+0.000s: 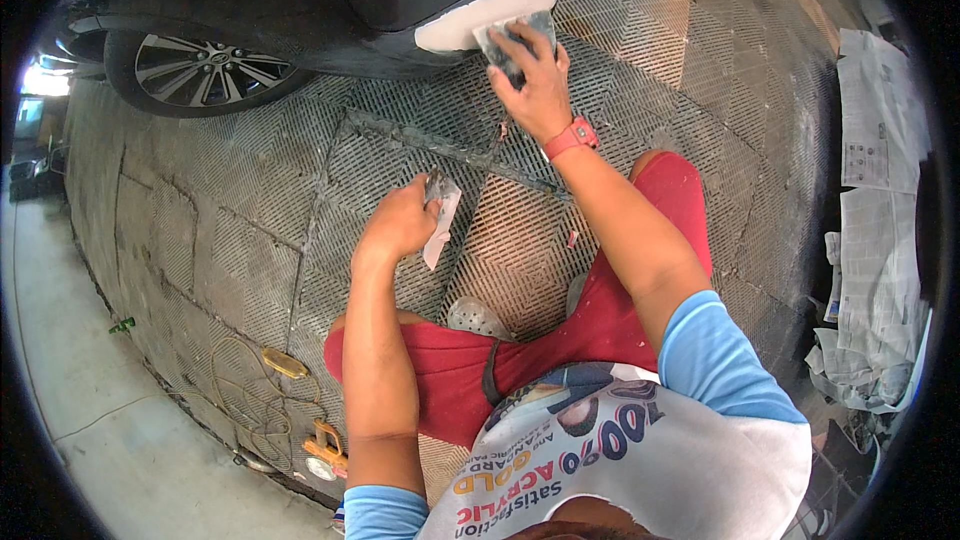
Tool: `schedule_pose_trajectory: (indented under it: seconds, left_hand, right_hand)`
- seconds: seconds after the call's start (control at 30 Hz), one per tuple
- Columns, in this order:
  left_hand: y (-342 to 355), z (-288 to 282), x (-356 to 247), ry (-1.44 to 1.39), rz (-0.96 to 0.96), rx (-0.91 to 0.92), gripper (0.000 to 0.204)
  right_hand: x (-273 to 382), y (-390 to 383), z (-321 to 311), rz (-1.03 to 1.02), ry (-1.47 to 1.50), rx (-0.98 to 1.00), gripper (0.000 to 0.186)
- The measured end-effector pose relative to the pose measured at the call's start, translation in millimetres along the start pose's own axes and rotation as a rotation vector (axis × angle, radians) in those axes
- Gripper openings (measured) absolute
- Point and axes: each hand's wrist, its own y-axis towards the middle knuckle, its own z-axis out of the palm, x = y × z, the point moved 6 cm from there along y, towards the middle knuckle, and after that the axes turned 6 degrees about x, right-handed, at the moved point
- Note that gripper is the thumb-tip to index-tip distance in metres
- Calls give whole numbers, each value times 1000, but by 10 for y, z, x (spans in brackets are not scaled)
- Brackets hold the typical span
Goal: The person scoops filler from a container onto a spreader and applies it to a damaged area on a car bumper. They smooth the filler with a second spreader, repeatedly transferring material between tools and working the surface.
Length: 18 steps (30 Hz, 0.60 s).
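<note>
A smooth white patch of filler [465, 22] covers the lower corner of a dark car's bumper [430, 8]. My right hand [535, 85], with a red watch on the wrist, grips a thin grey rectangular spreader [493, 48]. Its flat face lies against the right part of the patch, and my fingers are spread over its back. Lower and to the left, my left hand [395, 222] is closed around a putty knife [442, 225]. Pale filler coats that blade, which points down toward the floor, apart from the car.
The car's wheel [210, 72] is at upper left. Ribbed tiles [240, 200] cover the floor. A coiled cord [235, 390], a yellow block [286, 363] and an orange-handled tool [326, 448] lie at lower left. Newspaper sheets [875, 230] hang along the right side.
</note>
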Motion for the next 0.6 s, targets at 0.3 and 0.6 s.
schedule_pose_trajectory:
  seconds: [0.3, 0.6]
  left_hand:
    - [-54, -2, 9, 4, 41, -45, 58]
    - [7, -228, -87, -197, 56, -306, 60]
  right_hand:
    - [-69, 396, 0, -13, 17, 5, 52]
    - [-7, -239, 367, 1, 15, 16, 59]
